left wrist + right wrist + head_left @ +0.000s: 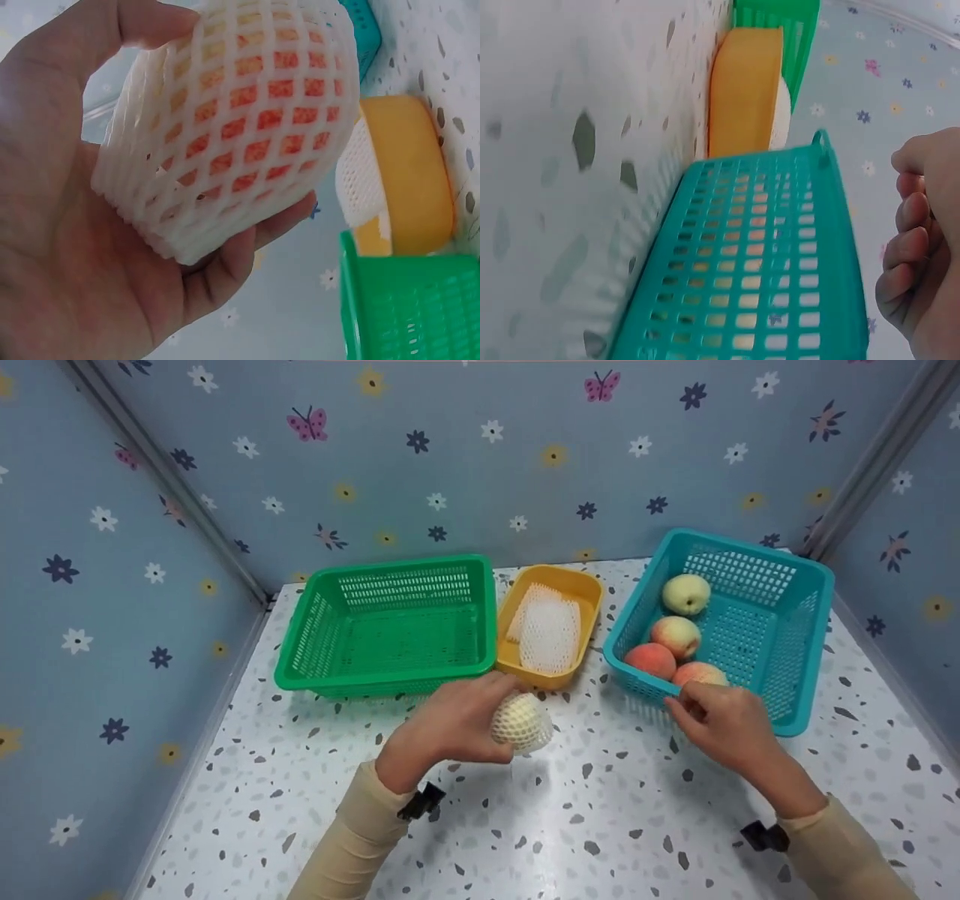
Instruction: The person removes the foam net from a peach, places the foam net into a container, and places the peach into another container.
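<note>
My left hand (469,720) holds a peach in a white foam net (519,723) above the table, in front of the yellow tray. In the left wrist view, red and yellow skin shows through the mesh of the netted peach (255,112), with thumb and fingers curled around it. My right hand (724,727) hovers by the near rim of the blue basket (806,660), fingers loosely curled and holding nothing. Inside that basket, bare peaches (676,637) lie along the left side; the nearest is partly hidden by the right hand. In the right wrist view, the right hand (926,247) is beside the basket wall.
A green basket (390,681) stands at the left with nothing visible in it. Between the baskets, the yellow tray (551,681) holds white foam nets (551,634). Patterned walls (480,457) close off the back and sides of the speckled table (570,825).
</note>
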{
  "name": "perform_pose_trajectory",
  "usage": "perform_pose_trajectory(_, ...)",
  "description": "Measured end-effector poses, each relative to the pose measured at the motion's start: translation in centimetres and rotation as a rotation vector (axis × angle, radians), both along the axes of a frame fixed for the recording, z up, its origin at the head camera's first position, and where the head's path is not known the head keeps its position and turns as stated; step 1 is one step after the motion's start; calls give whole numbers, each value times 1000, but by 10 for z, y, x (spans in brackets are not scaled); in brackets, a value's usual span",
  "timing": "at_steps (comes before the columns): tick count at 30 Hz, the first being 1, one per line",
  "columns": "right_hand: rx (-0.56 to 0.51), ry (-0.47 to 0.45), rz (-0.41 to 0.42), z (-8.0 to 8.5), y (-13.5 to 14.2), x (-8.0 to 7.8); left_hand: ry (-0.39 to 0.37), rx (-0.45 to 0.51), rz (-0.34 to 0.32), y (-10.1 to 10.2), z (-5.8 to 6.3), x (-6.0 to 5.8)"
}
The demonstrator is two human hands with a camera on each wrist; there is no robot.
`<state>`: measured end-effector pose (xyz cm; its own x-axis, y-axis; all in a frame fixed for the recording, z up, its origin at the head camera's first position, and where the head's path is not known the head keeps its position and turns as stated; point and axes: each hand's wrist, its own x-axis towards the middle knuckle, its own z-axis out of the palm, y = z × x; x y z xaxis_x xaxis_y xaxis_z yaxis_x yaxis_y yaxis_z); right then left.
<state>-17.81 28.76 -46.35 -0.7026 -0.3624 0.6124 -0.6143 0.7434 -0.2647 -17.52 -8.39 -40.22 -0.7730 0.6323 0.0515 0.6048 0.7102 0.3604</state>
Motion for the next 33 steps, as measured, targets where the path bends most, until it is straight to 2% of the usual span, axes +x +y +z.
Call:
perform_pose_trajectory(7, -26, -47, 105, 2, -23, 7, 59, -120, -50, 23, -19, -7)
perform_pose_trajectory(13, -40, -102, 184, 3, -39, 8, 55, -230, -66, 35, -35, -9)
perform_pose_trajectory(18, -61, -168, 236, 11, -50, 16, 60, -271, -88, 43, -42, -11)
perform_pose_trajectory(21, -59, -203, 268, 19, -56, 29, 58, -277, -97, 45, -45, -12)
perform_pose_trajectory(25, -44, -185, 326, 29, -63, 41, 50, -294, -91, 45, -43, -14)
perform_pose_trajectory(29, -53, -140, 348, 32, -69, 43, 54, -304, -69, 45, -42, -17)
perform_pose_trajectory(33, -66, -123, 372, 35, -69, 41, 17, -318, -52, 45, -42, -23)
